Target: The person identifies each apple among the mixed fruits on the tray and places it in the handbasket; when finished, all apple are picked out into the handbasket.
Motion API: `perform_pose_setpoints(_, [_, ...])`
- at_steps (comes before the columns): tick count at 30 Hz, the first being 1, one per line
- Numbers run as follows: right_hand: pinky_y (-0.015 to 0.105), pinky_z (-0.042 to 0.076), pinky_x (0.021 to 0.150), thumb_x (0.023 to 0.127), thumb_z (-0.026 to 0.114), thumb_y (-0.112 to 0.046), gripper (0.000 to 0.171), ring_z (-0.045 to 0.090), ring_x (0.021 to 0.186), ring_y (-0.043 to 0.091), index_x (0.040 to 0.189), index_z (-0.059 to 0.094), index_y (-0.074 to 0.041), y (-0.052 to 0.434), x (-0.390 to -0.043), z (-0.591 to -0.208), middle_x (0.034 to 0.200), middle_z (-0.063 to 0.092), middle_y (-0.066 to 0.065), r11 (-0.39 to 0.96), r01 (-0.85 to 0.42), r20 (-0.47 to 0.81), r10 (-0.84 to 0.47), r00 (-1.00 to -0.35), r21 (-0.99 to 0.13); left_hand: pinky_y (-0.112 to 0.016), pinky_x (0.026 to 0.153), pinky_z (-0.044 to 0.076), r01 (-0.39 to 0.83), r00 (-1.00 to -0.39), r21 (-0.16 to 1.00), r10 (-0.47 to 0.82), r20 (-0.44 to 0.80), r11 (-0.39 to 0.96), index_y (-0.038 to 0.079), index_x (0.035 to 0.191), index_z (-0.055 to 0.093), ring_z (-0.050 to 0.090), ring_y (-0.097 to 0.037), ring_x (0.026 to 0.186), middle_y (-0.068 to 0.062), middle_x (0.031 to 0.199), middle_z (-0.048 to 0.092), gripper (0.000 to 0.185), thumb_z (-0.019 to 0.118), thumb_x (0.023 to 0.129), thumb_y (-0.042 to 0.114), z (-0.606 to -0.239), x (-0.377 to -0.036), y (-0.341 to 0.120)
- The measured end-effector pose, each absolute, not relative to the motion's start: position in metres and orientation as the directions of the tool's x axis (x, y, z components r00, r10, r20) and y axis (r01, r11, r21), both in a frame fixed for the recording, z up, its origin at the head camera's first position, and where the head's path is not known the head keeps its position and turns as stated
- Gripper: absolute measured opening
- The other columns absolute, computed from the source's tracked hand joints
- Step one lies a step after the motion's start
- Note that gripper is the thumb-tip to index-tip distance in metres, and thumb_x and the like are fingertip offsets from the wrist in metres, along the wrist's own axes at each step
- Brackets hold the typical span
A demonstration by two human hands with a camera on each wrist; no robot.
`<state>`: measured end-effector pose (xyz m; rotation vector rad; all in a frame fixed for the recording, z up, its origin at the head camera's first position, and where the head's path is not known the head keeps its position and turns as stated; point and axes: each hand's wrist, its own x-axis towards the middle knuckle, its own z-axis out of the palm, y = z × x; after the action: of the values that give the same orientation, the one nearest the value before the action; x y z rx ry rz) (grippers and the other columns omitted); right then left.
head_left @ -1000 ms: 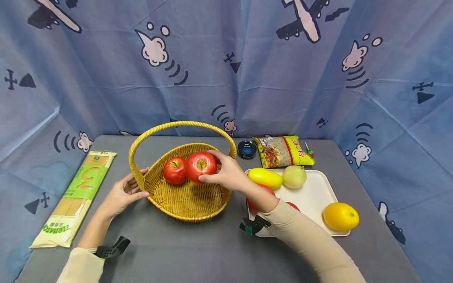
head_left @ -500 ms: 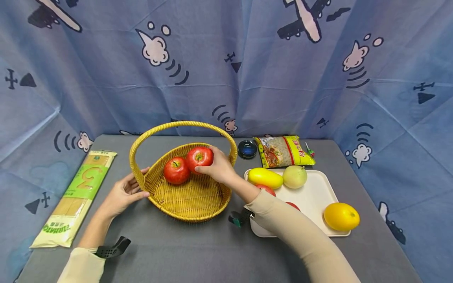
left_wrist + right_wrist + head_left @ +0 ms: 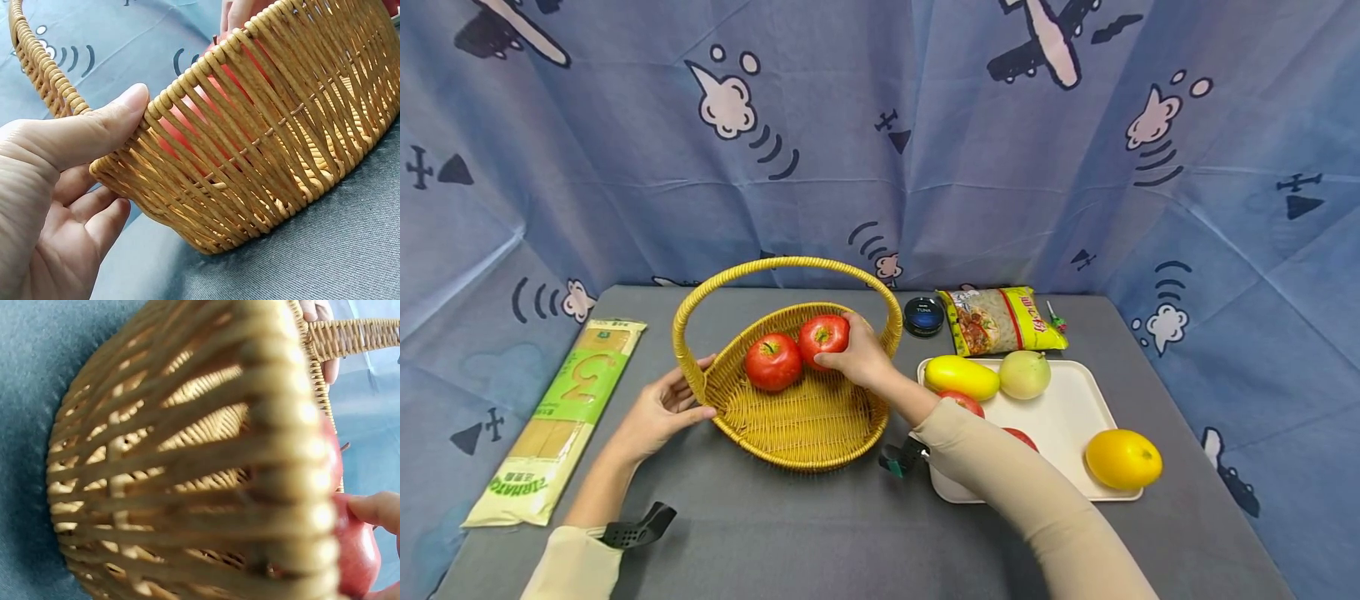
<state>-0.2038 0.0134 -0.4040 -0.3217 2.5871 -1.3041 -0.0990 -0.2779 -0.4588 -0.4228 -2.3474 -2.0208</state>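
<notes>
A woven yellow basket (image 3: pixel 797 433) with an arched handle stands on the grey table. Inside it lie two red apples. My right hand (image 3: pixel 857 354) grips the right apple (image 3: pixel 822 336) at the basket's far side, beside the left apple (image 3: pixel 772 362). My left hand (image 3: pixel 662 408) holds the basket's left rim, thumb on the rim (image 3: pixel 128 106) and fingers under the wall. The left wrist view shows red apple (image 3: pixel 187 119) through the basket wall (image 3: pixel 262 144). In the right wrist view the basket wall (image 3: pixel 187 475) is blurred and close, with the held apple (image 3: pixel 356 550) and fingertips (image 3: pixel 375 509) at the right.
A white tray (image 3: pixel 1067 417) right of the basket holds a yellow mango (image 3: pixel 961 377), a pale pear (image 3: pixel 1024 374), an orange (image 3: pixel 1123 458) and red fruit partly behind my arm. A tuna can (image 3: pixel 922 317), a snack bag (image 3: pixel 1000 321) and a spaghetti pack (image 3: pixel 561 417) lie around.
My right hand has carried the apple down and to the back of the basket, beside the other apple. The left hand and basket have not moved.
</notes>
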Motion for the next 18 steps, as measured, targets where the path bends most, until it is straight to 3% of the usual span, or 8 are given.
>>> perform_pose_setpoints(6, [0.043, 0.048, 0.098, 0.076, 0.079, -0.021, 0.076, 0.054, 0.116, 0.033, 0.137, 0.039, 0.001, 0.009, -0.207, -0.414, 0.127, 0.053, 0.021, 0.625, -0.072, -0.139, -0.282, -0.949, -0.777, -0.01, 0.097, 0.044, 0.211, -0.964, 0.97, 0.191, 0.185, 0.122, -0.012, 0.14, 0.034, 0.052, 0.002, 0.12, -0.008, 0.145, 0.046, 0.069, 0.069, 0.08, -0.009, -0.459, -0.099, -0.277])
perform_pose_setpoints(18, [0.043, 0.046, 0.102, 0.081, 0.075, -0.03, 0.079, 0.051, 0.12, 0.033, 0.141, 0.035, 0.002, 0.004, -0.209, -0.424, 0.132, 0.048, 0.022, 0.666, -0.079, -0.158, -0.288, -0.945, -0.742, -0.01, 0.097, 0.044, 0.218, -0.962, 0.971, 0.189, 0.197, 0.098, -0.012, 0.139, 0.035, 0.052, 0.001, 0.12, -0.007, 0.144, 0.046, 0.068, 0.068, 0.08, -0.01, -0.459, -0.099, -0.276])
